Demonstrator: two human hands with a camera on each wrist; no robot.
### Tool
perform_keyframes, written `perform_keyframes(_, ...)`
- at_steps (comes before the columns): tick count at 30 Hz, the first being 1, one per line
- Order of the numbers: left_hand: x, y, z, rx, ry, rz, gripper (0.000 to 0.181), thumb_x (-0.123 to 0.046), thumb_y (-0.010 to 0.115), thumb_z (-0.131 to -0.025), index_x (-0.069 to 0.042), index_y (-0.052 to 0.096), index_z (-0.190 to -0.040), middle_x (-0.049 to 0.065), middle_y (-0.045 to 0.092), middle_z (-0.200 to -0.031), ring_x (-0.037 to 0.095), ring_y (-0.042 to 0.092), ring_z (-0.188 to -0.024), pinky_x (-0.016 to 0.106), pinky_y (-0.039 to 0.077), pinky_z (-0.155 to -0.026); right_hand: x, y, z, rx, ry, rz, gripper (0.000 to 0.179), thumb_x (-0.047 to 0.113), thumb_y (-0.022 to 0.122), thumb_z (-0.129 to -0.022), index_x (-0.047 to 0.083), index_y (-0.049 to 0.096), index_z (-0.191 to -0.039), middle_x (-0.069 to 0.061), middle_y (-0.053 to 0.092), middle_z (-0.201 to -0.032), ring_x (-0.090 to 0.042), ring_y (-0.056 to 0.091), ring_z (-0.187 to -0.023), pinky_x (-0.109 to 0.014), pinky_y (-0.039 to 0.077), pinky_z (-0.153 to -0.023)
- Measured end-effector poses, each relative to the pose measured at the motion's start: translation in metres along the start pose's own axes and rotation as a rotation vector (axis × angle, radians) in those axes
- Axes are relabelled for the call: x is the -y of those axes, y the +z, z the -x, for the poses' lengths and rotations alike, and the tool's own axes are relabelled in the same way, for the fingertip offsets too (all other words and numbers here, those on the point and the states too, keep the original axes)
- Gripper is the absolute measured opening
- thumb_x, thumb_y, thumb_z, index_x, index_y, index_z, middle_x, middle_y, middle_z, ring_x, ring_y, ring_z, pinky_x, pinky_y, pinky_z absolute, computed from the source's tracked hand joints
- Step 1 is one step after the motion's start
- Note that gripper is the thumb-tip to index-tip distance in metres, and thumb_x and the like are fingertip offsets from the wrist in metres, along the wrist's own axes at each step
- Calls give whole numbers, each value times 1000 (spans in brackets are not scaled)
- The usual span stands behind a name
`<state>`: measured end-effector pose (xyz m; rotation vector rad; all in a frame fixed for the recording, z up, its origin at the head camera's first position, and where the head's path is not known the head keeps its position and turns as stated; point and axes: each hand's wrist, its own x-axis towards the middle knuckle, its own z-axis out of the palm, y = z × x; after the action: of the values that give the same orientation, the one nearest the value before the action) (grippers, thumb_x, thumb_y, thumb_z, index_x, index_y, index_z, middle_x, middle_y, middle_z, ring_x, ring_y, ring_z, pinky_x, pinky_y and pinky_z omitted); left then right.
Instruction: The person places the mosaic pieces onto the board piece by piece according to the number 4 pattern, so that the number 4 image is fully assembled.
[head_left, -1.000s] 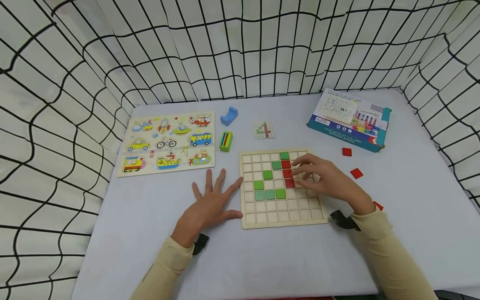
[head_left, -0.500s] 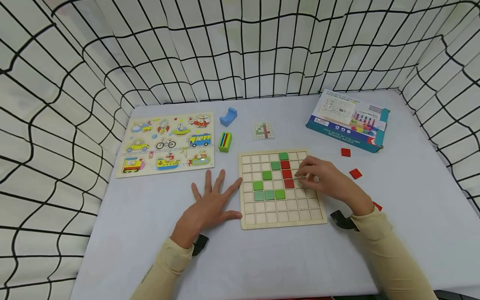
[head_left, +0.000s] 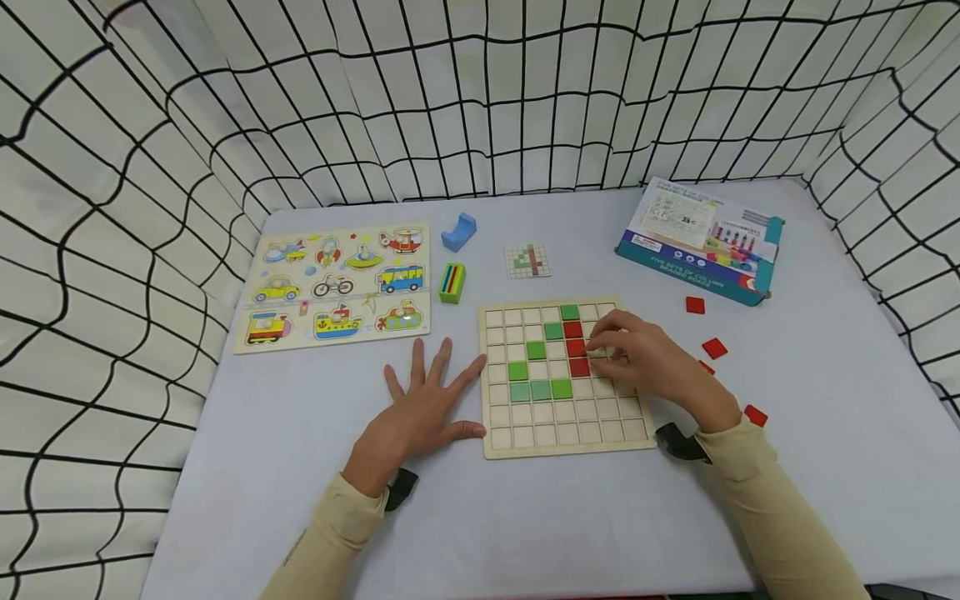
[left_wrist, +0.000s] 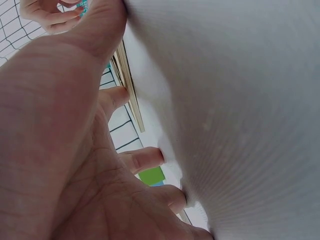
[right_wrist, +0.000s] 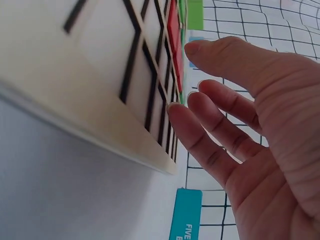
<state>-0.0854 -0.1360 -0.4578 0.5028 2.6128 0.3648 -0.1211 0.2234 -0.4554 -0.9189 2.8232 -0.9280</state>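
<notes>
Head view: right grip [head_left: 648, 362] over the right part of the board [head_left: 546, 433]. Fingers bent, thumb set apart from them; right wrist view shows a moderate, bare gap between. Whether the fingertips touch the board, cannot tell.

Just left of the right grip's fingertips: three red tiles [head_left: 575, 348] in one column of the board. One green tile directly above them; more green tiles [head_left: 536, 350] step down diagonally away from the grip, ending in a row of three. Greens vary in shade.

Right of the same grip, on the bench [head_left: 570, 525]: four loose tiles [head_left: 715, 347], all red, scattered well apart from the board. One sits close behind the hand and is partly hidden by it.

Left grip [head_left: 412, 425]: wide, fingers straight and splayed, fingertips on the bench. Thumb and index tips lie at the board's left edge; left wrist view shows that edge side-on by the fingers.

Beyond the left grip: puzzle [head_left: 307, 265] with vehicle pictures; to its right, striped block [head_left: 452, 283] and curved blue block [head_left: 459, 232]. Card [head_left: 527, 261] with a coloured grid lies past the board, ahead and left of the right grip. Box [head_left: 701, 240] ahead and right of that grip. Black net [head_left: 487, 104] behind everything.
</notes>
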Motion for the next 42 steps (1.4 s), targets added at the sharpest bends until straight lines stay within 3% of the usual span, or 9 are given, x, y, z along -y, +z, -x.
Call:
perform_keyframes(9,1,0,2,5,-7,1,99,-59,78,-92,-35,24,-171,23,0,-181,58,-17,-162,91,-3,-116,-9,-29,14,-129,-15,-29,30,-2,87,-86,1,80,-114,-19,68,-134,-26,80,-92,-47,67,-79)
perform_keyframes(12,2,0,3,7,-7,1,99,-59,77,-92,-35,24,-172,23,-1,-181,58,-17,-162,91,-2,-116,-14,-43,22,-173,-14,-24,34,-4,88,-83,1,79,-115,-19,67,-137,-25,80,-97,-34,67,-79)
perform_keyframes(17,3,0,2,0,-5,-5,98,-60,76,-93,-34,24,-172,23,-1,-181,58,-17,-162,92,-1,-115,-22,-67,34,-244,14,-37,41,-9,88,-80,6,79,-118,-16,69,-138,8,67,-112,-3,52,-86)
perform_keyframes(22,2,0,0,-2,0,-4,98,-60,76,-93,-34,23,-172,23,-1,-181,58,-17,-162,92,-2,-115,-35,-90,44,-306,46,27,41,-9,89,-78,5,80,-116,-16,69,-134,24,56,-104,2,47,-87)
perform_keyframes(25,1,-2,-1,5,-4,-6,98,-60,76,-93,-35,23,-172,23,-1,-181,58,-18,-162,92,-2,-115,-44,-99,50,-326,96,76,41,-8,90,-78,5,81,-117,-16,70,-133,21,59,-98,4,44,-85)
perform_keyframes(29,0,-3,-1,4,-3,-8,99,-60,76,-93,-34,22,-172,23,-2,-181,58,-18,-162,92,-2,-116,-53,-106,53,-287,205,80,38,-3,88,-84,5,80,-120,-15,69,-134,-13,75,-97,5,43,-80)
perform_keyframes(33,-1,-4,-1,7,-5,-11,99,-60,76,-93,-35,23,-172,23,-2,-181,58,-18,-162,91,-2,-116,-65,-105,49,-152,301,80,34,10,83,-93,5,77,-126,-19,65,-141,-43,73,-106,-8,53,-82)
perform_keyframes(38,0,-2,-1,17,0,-12,99,-60,76,-93,-35,22,-172,23,-1,-181,58,-17,-162,92,-2,-116,-78,-97,40,9,342,123,38,20,82,-95,2,74,-128,-25,63,-142,-46,66,-119,-55,64,-91)
perform_keyframes(42,0,-2,-2,15,-1,-11,99,-60,77,-93,-35,23,-172,23,-1,-181,58,-17,-162,91,-2,-116,-87,-90,32,59,345,164,37,13,82,-93,-2,74,-127,-29,66,-135,-47,60,-123,-62,61,-94)
